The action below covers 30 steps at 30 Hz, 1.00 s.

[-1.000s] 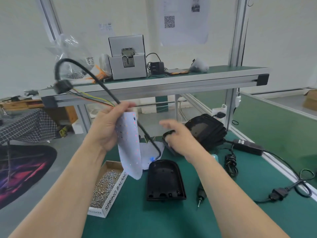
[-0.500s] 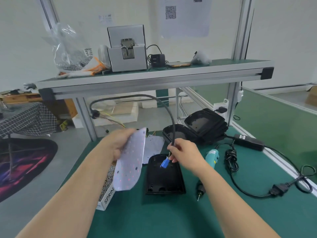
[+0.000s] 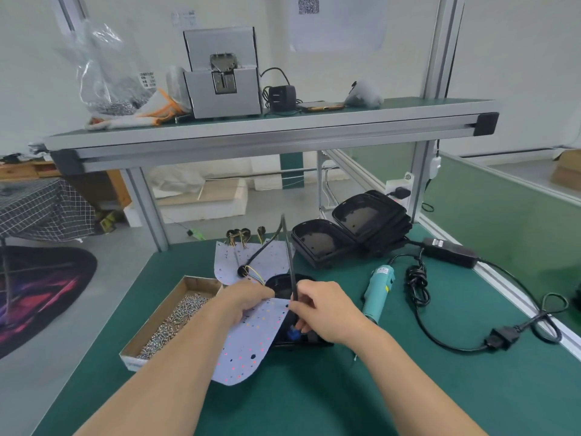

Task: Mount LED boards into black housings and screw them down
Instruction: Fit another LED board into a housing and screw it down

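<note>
My left hand (image 3: 243, 298) grips the top edge of a white LED board (image 3: 251, 341) dotted with small coloured LEDs, tilted over the left side of a black housing (image 3: 283, 286) on the green mat. My right hand (image 3: 323, 308) pinches the board's black cable (image 3: 288, 256) just above its blue connector (image 3: 293, 333), which sits low inside the housing. The cable runs up and back to a grommet with coloured wires (image 3: 248, 272). Most of the housing is hidden by the board and my hands.
A cardboard box of screws (image 3: 171, 319) lies to the left. More white LED boards (image 3: 242, 259) lie behind the housing, with stacked black housings (image 3: 352, 234) at the back right. A teal electric screwdriver (image 3: 377, 291) with its black cord (image 3: 418, 287) lies to the right.
Both hands have dropped to the mat. The board has come down from upright in the air onto the housing, and the cable loop has lowered with the blue connector now in the housing.
</note>
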Each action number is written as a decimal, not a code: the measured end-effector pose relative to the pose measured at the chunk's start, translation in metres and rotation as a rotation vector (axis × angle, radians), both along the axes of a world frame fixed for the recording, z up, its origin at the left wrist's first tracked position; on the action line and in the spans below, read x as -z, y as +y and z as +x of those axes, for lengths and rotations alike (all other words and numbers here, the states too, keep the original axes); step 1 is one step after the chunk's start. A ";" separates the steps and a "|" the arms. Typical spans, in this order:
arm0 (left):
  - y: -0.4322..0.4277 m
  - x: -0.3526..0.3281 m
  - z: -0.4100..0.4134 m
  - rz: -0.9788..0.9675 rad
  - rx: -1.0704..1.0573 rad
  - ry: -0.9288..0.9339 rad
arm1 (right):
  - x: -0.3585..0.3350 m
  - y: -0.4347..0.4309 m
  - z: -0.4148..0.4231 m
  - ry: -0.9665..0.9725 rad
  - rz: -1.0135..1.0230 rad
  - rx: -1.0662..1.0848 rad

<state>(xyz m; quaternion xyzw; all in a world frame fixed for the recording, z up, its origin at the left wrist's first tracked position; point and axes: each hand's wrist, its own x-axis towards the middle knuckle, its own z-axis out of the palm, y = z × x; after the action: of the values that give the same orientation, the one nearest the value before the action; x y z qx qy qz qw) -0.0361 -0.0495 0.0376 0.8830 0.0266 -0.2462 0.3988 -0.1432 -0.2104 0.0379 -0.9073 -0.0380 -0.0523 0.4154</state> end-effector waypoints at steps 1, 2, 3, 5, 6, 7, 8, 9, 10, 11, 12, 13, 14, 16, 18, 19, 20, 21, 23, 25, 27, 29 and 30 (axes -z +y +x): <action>0.002 0.001 0.000 -0.040 -0.009 0.009 | 0.001 0.001 -0.001 -0.004 -0.016 -0.010; 0.003 0.002 -0.001 -0.077 -0.016 0.025 | 0.001 0.001 -0.001 -0.010 -0.039 -0.017; 0.005 0.002 -0.001 -0.117 -0.027 0.044 | 0.001 0.000 -0.002 -0.016 -0.070 -0.025; 0.010 -0.001 -0.003 -0.199 -0.060 0.069 | -0.001 -0.002 0.000 -0.043 -0.198 -0.033; 0.012 -0.004 -0.004 -0.235 -0.075 0.072 | -0.002 -0.005 0.000 -0.061 -0.284 -0.028; 0.013 -0.007 -0.005 -0.264 -0.087 0.071 | -0.004 -0.007 0.001 -0.082 -0.350 -0.020; 0.014 -0.010 -0.005 -0.292 -0.095 0.072 | -0.006 -0.008 0.001 -0.102 -0.387 -0.011; 0.015 -0.014 -0.006 -0.321 -0.099 0.077 | -0.007 -0.009 0.001 -0.127 -0.392 -0.006; 0.014 -0.018 -0.007 -0.349 -0.097 0.081 | -0.007 -0.011 0.001 -0.156 -0.371 0.004; 0.014 -0.022 -0.007 -0.375 -0.091 0.081 | -0.008 -0.011 -0.001 -0.195 -0.338 0.018; 0.013 -0.025 -0.008 -0.396 -0.087 0.075 | -0.009 -0.009 -0.003 -0.234 -0.300 0.048; 0.011 -0.028 -0.009 -0.415 -0.091 0.067 | -0.011 -0.006 -0.006 -0.285 -0.220 0.095; 0.010 -0.032 -0.009 -0.432 -0.097 0.058 | -0.013 -0.003 -0.010 -0.350 -0.116 0.164; 0.010 -0.038 -0.010 -0.463 -0.112 0.047 | -0.013 0.000 -0.014 -0.501 0.129 0.305; 0.011 -0.044 -0.010 -0.497 -0.130 0.041 | -0.014 -0.005 -0.017 -0.495 0.497 0.413; 0.012 -0.046 -0.010 -0.512 -0.138 0.039 | -0.017 -0.009 -0.016 -0.407 0.660 0.454; 0.013 -0.049 -0.011 -0.525 -0.143 0.039 | -0.019 -0.013 -0.016 -0.277 0.761 0.481; 0.014 -0.052 -0.012 -0.545 -0.147 0.038 | -0.019 -0.016 -0.017 -0.139 0.805 0.467; 0.014 -0.056 -0.016 -0.620 -0.157 0.048 | -0.016 -0.018 -0.018 0.048 0.908 0.295; 0.012 -0.062 -0.020 -0.682 -0.132 0.053 | -0.013 -0.014 -0.021 0.118 0.987 0.074; 0.009 -0.066 -0.025 -0.711 -0.098 0.048 | -0.013 -0.008 -0.020 0.093 0.906 -0.043; 0.010 -0.070 -0.028 -0.739 -0.085 0.039 | -0.014 -0.003 -0.018 0.046 0.707 0.008; 0.011 -0.073 -0.029 -0.769 -0.092 0.028 | -0.010 -0.002 -0.016 0.045 0.653 0.047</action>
<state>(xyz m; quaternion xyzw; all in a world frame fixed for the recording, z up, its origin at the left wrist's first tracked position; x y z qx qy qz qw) -0.0650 -0.0389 0.1110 0.6634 -0.0229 -0.2320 0.7111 -0.1596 -0.2120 0.0481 -0.7277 0.0108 -0.0513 0.6839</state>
